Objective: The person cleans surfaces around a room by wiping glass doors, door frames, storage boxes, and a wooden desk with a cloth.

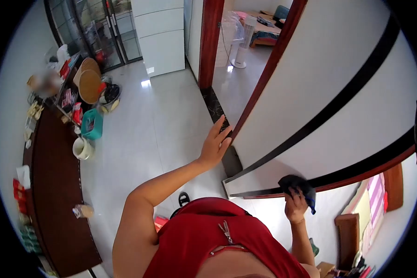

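Note:
My left hand [213, 147] is raised near the red-brown door frame, its fingers apart and nothing in it. Lower on the right, my right hand [296, 206] has its fingers on a dark cloth [292, 183], which lies against the lower part of a white panel [319, 92] with curved black bands. One end of the cloth hangs down past the fingers.
A dark brown counter [55, 185] runs along the left wall. By it stand a teal basket [92, 124], a white bucket [82, 148] and a jar [83, 211]. A white fan [245, 44] stands beyond the doorway. A wooden-framed bed [350, 236] is at lower right.

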`<state>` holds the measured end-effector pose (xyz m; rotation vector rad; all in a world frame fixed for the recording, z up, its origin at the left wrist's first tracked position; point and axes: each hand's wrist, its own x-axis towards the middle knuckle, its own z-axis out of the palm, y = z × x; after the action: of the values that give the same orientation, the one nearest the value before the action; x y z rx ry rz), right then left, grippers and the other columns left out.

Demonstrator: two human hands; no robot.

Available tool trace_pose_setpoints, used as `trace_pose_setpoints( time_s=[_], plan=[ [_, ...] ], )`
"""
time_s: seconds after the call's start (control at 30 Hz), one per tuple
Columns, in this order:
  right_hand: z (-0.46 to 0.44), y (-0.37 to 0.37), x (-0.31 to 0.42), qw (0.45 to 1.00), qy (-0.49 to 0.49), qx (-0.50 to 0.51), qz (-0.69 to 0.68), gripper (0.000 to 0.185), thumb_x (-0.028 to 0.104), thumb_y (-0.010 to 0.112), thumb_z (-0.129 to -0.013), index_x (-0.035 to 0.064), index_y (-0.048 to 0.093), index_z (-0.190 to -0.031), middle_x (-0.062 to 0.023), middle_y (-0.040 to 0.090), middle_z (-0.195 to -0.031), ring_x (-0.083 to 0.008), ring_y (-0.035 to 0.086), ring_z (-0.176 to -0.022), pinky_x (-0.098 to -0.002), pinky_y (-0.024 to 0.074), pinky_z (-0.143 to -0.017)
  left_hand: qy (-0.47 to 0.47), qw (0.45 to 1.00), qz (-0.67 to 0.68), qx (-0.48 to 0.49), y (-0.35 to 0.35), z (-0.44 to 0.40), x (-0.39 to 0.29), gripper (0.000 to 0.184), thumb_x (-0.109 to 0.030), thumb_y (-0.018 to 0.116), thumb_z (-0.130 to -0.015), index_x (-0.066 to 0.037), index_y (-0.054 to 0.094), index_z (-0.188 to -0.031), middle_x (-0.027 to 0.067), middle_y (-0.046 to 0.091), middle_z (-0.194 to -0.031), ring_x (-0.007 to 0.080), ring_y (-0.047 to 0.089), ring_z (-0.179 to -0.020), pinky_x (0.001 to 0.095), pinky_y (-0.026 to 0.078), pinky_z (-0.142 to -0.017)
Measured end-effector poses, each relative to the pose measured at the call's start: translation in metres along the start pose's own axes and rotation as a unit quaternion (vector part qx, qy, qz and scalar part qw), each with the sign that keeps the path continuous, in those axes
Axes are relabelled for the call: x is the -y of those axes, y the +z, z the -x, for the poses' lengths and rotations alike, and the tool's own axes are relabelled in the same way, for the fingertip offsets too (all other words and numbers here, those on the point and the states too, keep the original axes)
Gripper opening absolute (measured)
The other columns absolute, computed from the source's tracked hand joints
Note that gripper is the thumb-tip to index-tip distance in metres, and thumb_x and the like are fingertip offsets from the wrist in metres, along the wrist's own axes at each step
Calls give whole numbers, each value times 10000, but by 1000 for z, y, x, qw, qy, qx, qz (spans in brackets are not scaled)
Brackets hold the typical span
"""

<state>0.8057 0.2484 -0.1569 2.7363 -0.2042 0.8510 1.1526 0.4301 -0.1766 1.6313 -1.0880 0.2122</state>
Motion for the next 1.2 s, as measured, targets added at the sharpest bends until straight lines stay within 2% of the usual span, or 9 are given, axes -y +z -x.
trace_pose_setpoints(
  time_s=[0.27, 0.53, 0.6, 0.7, 0.8, 0.9, 1.07, 1.13, 1.2],
  plan=[
    [-1, 54, 109, 966, 151, 131, -162, 183, 63, 648, -712, 148, 697, -867, -33, 660, -959, -304, 564, -1058, -520, 416, -835, -16, 999, 34, 38, -61, -14, 59, 326, -212, 575, -968, -63, 623, -1254, 176, 401, -1490, 339, 395, -1366, 405, 364, -1090],
    [-140, 136, 151, 890, 238, 47, -387, 338, -67, 476, -714, 58, 698, -936, -162, 669, -1022, -382, 573, -1075, -473, 372, -1061, -18, 997, 32, 75, -87, -41, 102, 320, -177, 628, -930, -90, 638, -1238, 155, 511, -1401, 323, 475, -1301, 395, 409, -1051],
    [-178, 159, 157, 874, 232, 2, -427, 347, -62, 436, -748, 32, 689, -966, -169, 662, -1005, -354, 589, -1043, -433, 406, -1020, -11, 996, 17, 83, -101, -52, 120, 320, -165, 637, -922, -91, 639, -1234, 154, 515, -1396, 325, 478, -1296, 396, 412, -1049],
    [-221, 212, 161, 800, 320, 0, -507, 324, -4, 406, -806, 19, 680, -976, -80, 620, -899, -172, 537, -817, -278, 417, -761, -15, 996, -18, 88, -124, -74, 156, 317, -149, 644, -913, -85, 641, -1223, 158, 520, -1387, 329, 485, -1286, 397, 417, -1045],
    [-271, 270, 158, 660, 430, 4, -616, 361, -2, 400, -797, 30, 698, -998, -40, 637, -872, -137, 539, -778, -258, 435, -739, -46, 994, -54, 78, -154, -105, 216, 317, -122, 643, -907, -79, 641, -1221, 162, 533, -1375, 324, 496, -1279, 394, 414, -1048],
    [-321, 344, 151, 614, 472, -31, -632, 363, 0, 405, -799, 49, 703, -1001, -11, 613, -851, -115, 518, -724, -231, 423, -674, -92, 988, -110, 64, -188, -122, 296, 332, -88, 635, -906, -79, 634, -1238, 164, 547, -1365, 311, 501, -1282, 387, 407, -1057],
    [-431, 404, 139, 393, 601, 6, -696, 381, -1, 395, -828, 76, 685, -1062, -65, 634, -903, -169, 599, -708, -276, 489, -606, -207, 960, -189, 18, -258, -103, 424, 316, -147, 644, -917, -61, 640, -1221, 184, 602, -1286, 332, 564, -1201, 381, 455, -996],
    [-475, 419, 136, 306, 608, -7, -733, 388, -1, 386, -846, 88, 676, -1088, -87, 639, -933, -199, 637, -720, -310, 527, -598, -315, 937, -149, -15, -283, -95, 448, 320, -189, 620, -944, -54, 634, -1233, 167, 617, -1276, 299, 579, -1189, 371, 457, -987],
    [-517, 420, 132, 298, 576, -8, -761, 384, 0, 379, -865, 81, 675, -1094, -83, 626, -949, -190, 620, -761, -303, 525, -671, -427, 897, -100, -56, -297, -90, 464, 346, -224, 596, -960, -26, 624, -1243, 156, 621, -1275, 263, 582, -1184, 364, 457, -977]
  ],
)
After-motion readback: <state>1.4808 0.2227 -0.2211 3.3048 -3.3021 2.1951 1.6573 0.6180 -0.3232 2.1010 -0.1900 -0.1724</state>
